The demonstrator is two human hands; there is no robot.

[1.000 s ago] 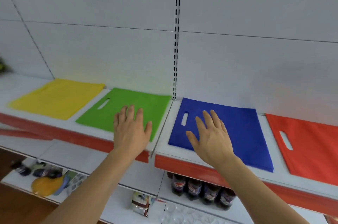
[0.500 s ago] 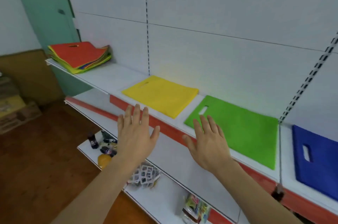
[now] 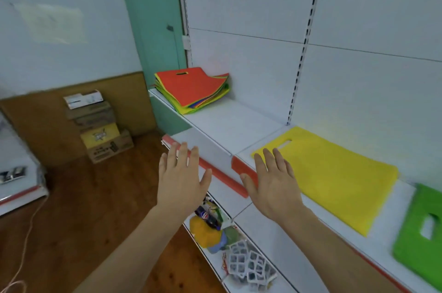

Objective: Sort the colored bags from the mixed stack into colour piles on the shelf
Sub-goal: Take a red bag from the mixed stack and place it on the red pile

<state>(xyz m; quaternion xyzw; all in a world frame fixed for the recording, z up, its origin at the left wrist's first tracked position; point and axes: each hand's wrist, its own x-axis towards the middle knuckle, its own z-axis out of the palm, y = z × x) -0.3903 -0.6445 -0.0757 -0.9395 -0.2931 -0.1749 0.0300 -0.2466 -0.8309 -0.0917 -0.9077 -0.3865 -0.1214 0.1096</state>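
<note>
Shelf (image 3: 229, 123) as reference: yellow bag (image 3: 334, 175) flat mid-run, green bag (image 3: 418, 242) right of it, blurred at frame edge. Mixed stack (image 3: 191, 88) at far left end, red on top. Left hand (image 3: 180, 182) and right hand (image 3: 275, 185) spread, empty, hovering at shelf's front edge.

Both hands, left (image 3: 181, 179) and right (image 3: 275, 185), hover flat and empty before the shelf (image 3: 229, 123); mixed stack (image 3: 192, 88) far left, yellow bag (image 3: 334, 178) beside the right hand.
</note>
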